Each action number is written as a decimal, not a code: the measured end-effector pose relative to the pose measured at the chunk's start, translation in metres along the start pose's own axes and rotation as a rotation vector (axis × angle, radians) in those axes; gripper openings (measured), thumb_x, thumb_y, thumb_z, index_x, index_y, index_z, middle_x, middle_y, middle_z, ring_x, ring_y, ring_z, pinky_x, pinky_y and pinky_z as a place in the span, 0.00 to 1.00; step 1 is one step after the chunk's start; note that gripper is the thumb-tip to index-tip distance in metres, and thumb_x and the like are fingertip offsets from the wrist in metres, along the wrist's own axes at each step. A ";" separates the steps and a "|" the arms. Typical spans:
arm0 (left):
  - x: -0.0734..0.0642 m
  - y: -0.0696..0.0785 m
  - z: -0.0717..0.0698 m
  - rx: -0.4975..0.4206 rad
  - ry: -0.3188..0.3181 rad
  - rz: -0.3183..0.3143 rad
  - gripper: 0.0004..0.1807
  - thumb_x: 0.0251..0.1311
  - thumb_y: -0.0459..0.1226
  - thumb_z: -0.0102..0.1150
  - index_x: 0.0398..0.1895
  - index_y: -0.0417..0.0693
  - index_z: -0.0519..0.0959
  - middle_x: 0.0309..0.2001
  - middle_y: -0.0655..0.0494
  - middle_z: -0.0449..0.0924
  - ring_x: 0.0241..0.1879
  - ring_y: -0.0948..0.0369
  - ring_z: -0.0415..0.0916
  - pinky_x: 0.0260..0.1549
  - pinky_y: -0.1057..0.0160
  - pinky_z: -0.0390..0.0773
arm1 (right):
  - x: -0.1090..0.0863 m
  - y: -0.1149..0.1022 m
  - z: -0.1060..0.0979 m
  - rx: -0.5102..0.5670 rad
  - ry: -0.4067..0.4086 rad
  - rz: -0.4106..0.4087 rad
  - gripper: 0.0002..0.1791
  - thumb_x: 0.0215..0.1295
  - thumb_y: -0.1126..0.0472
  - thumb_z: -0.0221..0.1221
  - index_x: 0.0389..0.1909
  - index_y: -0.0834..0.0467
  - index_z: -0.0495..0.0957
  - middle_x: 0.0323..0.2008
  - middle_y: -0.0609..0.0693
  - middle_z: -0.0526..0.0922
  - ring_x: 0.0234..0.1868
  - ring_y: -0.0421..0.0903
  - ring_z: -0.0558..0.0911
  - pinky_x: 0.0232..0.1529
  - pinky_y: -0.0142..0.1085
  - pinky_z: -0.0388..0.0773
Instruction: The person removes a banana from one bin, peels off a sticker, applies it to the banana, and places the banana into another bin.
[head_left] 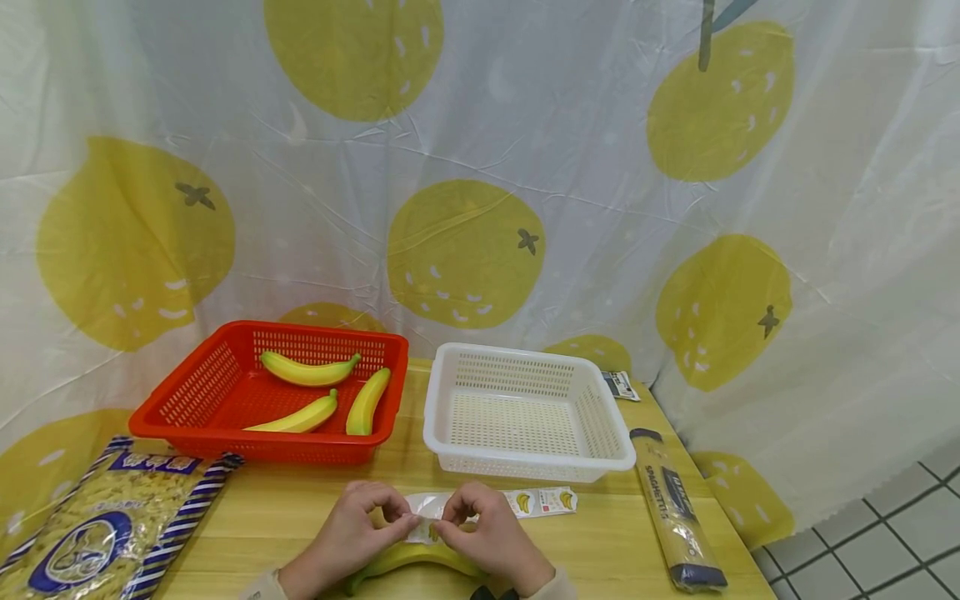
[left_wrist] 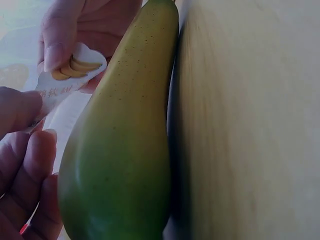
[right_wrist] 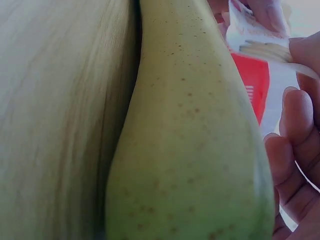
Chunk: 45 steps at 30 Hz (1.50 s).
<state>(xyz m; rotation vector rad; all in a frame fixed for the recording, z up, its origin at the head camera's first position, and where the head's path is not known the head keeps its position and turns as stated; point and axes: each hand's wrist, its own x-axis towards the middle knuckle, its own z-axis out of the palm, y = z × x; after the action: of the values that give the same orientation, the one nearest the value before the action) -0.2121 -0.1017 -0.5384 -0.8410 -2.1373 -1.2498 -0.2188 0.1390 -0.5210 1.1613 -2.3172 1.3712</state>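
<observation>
Both hands are close together at the front of the table. Between them is a small banana-printed sticker [left_wrist: 75, 72], pale with rounded edges. My left hand [head_left: 358, 523] pinches one side of it between thumb and finger, and my right hand [head_left: 486, 530] pinches the other. Just beneath the fingers lies a yellow banana [head_left: 412, 555] with greenish ends, flat on the wooden table. A strip of stickers [head_left: 551, 500] with banana pictures runs behind the hands, its middle partly hidden by them. In the right wrist view, a red printed patch [right_wrist: 252, 82] shows beyond the banana.
A red basket [head_left: 262, 444] with three bananas stands at the back left, a white basket [head_left: 525, 462] beside it. The pasta bag [head_left: 112, 525] lies at the left, the spaghetti pack [head_left: 675, 512] near the right edge. A small packet [head_left: 621, 386] sits behind the white basket.
</observation>
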 end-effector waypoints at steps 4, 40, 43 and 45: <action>-0.001 0.000 -0.002 -0.018 -0.044 -0.015 0.17 0.51 0.37 0.80 0.26 0.71 0.81 0.24 0.82 0.76 0.25 0.77 0.73 0.42 0.63 0.61 | -0.001 0.000 0.000 -0.029 0.002 0.003 0.09 0.67 0.62 0.69 0.31 0.50 0.77 0.30 0.42 0.81 0.36 0.31 0.77 0.38 0.32 0.81; -0.002 -0.002 -0.004 -0.130 -0.247 -0.230 0.19 0.54 0.44 0.79 0.42 0.55 0.78 0.32 0.67 0.79 0.31 0.71 0.76 0.30 0.67 0.80 | -0.001 -0.001 0.005 -0.069 -0.083 0.208 0.14 0.62 0.60 0.71 0.43 0.54 0.76 0.31 0.42 0.80 0.31 0.29 0.76 0.32 0.25 0.78; -0.002 -0.004 -0.003 -0.187 -0.244 -0.211 0.23 0.55 0.43 0.79 0.48 0.50 0.75 0.34 0.65 0.80 0.33 0.70 0.78 0.32 0.65 0.82 | -0.001 0.000 0.002 -0.035 -0.086 0.206 0.14 0.63 0.62 0.70 0.45 0.55 0.76 0.31 0.43 0.82 0.31 0.29 0.78 0.32 0.27 0.80; -0.002 -0.005 -0.003 -0.193 -0.238 -0.179 0.23 0.55 0.42 0.78 0.47 0.50 0.74 0.34 0.64 0.80 0.34 0.70 0.79 0.32 0.64 0.83 | -0.001 0.001 0.000 -0.034 -0.100 0.185 0.14 0.63 0.63 0.70 0.45 0.55 0.75 0.32 0.43 0.82 0.32 0.29 0.78 0.32 0.28 0.80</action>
<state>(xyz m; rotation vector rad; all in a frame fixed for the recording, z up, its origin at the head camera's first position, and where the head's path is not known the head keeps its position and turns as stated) -0.2145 -0.1065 -0.5414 -0.9355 -2.3500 -1.5334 -0.2186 0.1394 -0.5220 1.0504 -2.5644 1.3549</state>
